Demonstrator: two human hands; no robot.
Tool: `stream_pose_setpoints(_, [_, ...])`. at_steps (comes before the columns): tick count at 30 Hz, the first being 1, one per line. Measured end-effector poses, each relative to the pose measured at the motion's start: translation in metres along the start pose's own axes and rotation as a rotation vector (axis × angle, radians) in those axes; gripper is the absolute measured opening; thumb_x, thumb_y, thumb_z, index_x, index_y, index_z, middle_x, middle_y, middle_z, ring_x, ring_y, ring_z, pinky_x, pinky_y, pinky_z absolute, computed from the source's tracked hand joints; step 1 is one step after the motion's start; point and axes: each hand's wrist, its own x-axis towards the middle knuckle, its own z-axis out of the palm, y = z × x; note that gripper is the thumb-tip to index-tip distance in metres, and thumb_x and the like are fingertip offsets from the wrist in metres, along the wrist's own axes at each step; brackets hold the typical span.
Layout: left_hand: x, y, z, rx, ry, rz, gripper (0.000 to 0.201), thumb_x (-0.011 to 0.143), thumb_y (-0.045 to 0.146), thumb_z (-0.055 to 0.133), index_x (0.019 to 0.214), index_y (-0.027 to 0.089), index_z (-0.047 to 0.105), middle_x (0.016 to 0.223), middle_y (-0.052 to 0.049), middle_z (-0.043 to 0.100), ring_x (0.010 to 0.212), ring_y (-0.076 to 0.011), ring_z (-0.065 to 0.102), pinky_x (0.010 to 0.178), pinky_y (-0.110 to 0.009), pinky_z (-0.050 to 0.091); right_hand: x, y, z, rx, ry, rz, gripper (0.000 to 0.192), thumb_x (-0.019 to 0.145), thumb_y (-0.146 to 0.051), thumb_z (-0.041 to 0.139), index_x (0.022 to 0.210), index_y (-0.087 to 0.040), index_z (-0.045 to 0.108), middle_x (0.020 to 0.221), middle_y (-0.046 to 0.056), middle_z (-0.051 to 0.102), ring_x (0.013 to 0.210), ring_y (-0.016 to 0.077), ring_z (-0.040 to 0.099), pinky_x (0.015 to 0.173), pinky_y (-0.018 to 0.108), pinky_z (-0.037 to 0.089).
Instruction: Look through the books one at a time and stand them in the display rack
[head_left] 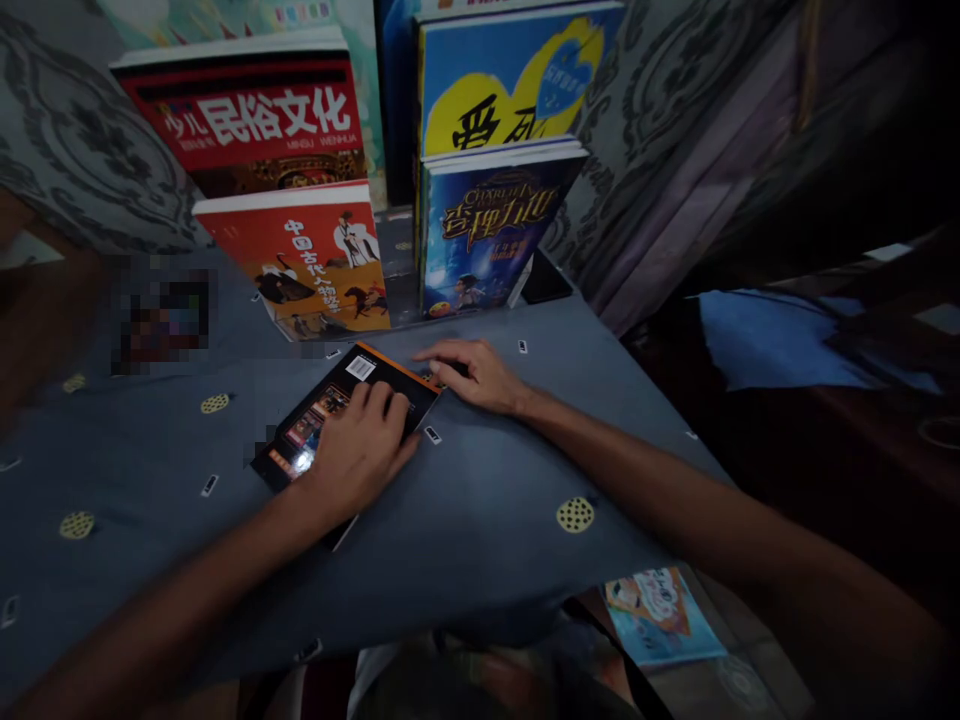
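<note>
A dark book [330, 418] with an orange edge along its spine lies back cover up, its white barcode label facing me, slanted on the cloth. My left hand [364, 440] rests flat on that cover with its fingers extended and a little apart, hiding part of the lower right. Just past the book's upper right corner, my right hand [476, 375] lies on the cloth, index finger stretched out to the left and thumb apart from it. I cannot tell whether its fingertips touch the book. Nothing shows in its grasp.
Standing upright at the back are an orange-red book [300, 270], a red book [277, 120], a dark blue book [487, 240] and a yellow-and-blue book [517, 80]. A grey patterned tablecloth [480, 530] covers the table. A light blue booklet [660, 615] lies below its front edge.
</note>
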Motion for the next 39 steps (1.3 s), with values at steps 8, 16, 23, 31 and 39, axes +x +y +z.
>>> stream_pose_setpoints(8, [0.009, 0.02, -0.003, 0.097, -0.065, -0.109, 0.026, 0.098, 0.031, 0.05, 0.091, 0.014, 0.068, 0.095, -0.015, 0.068, 0.093, -0.0302, 0.063, 0.06, -0.033, 0.051, -0.006, 0.0, -0.003, 0.057, 0.034, -0.028, 0.031, 0.095, -0.024, 0.048, 0.113, -0.017, 0.073, 0.104, 0.007, 0.076, 0.092, 0.0191, 0.07, 0.085, 0.032, 0.054])
stream_pose_setpoints(16, [0.008, 0.02, -0.002, 0.171, 0.013, -0.081, 0.027, 0.099, 0.029, 0.049, 0.092, 0.015, 0.072, 0.096, -0.013, 0.073, 0.089, -0.0262, 0.065, 0.063, -0.032, 0.05, -0.009, -0.003, -0.005, 0.14, 0.124, -0.078, 0.029, 0.097, -0.022, 0.048, 0.115, -0.017, 0.07, 0.1, 0.007, 0.075, 0.093, 0.0187, 0.07, 0.085, 0.033, 0.054])
stream_pose_setpoints(23, [0.007, 0.017, 0.0, 0.186, 0.114, -0.037, 0.031, 0.099, 0.028, 0.048, 0.086, 0.015, 0.072, 0.091, -0.012, 0.074, 0.082, -0.0263, 0.067, 0.055, -0.033, 0.046, -0.009, -0.003, -0.004, 0.181, 0.15, -0.129, 0.027, 0.097, -0.021, 0.048, 0.111, -0.015, 0.071, 0.093, 0.006, 0.074, 0.087, 0.0176, 0.069, 0.081, 0.032, 0.053])
stream_pose_setpoints(31, [0.006, 0.017, 0.004, 0.236, 0.154, -0.019, 0.031, 0.099, 0.032, 0.049, 0.093, 0.015, 0.073, 0.094, -0.011, 0.075, 0.084, -0.0238, 0.067, 0.056, -0.03, 0.047, -0.009, -0.005, -0.006, 0.074, 0.101, -0.196, 0.027, 0.098, -0.022, 0.046, 0.099, -0.014, 0.072, 0.079, 0.004, 0.068, 0.074, 0.0155, 0.063, 0.072, 0.028, 0.048])
stream_pose_setpoints(39, [0.002, 0.004, 0.008, 0.122, 0.2, 0.02, 0.027, 0.099, 0.033, 0.053, 0.094, 0.015, 0.072, 0.093, -0.008, 0.074, 0.086, -0.0239, 0.065, 0.065, -0.034, 0.053, -0.017, -0.009, 0.002, -0.267, 0.069, -0.342, 0.026, 0.099, -0.022, 0.046, 0.094, -0.016, 0.071, 0.071, 0.004, 0.07, 0.066, 0.0167, 0.062, 0.069, 0.029, 0.046])
